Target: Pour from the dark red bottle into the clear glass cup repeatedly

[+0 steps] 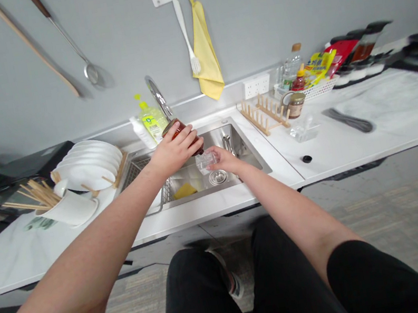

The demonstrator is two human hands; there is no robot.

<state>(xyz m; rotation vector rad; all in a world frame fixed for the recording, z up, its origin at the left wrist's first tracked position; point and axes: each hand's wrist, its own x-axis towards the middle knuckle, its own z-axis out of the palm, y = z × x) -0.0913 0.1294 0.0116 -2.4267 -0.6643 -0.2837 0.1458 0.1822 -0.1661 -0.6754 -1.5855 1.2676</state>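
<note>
Over the sink (262, 164), my left hand (176, 150) is wrapped around a brown bottle (171, 126). The bottle is tilted, with its neck pointing down to the right. Just below its mouth, my right hand (222, 159) grips a small clear cup (205, 162). Whether liquid flows between them is too small to tell. A small black cap (307, 159) lies on the counter to the right. Behind the bottle rises the chrome faucet (159, 96).
White plates (87, 161) stand in a rack on the left, beside a white holder (71, 209) with chopsticks. Soap bottles (150, 121) are behind the sink. To the right are a wooden rack (263, 112), a jar (296, 105) and a basket (318, 89) of condiments. A yellow sponge (185, 190) lies in the sink.
</note>
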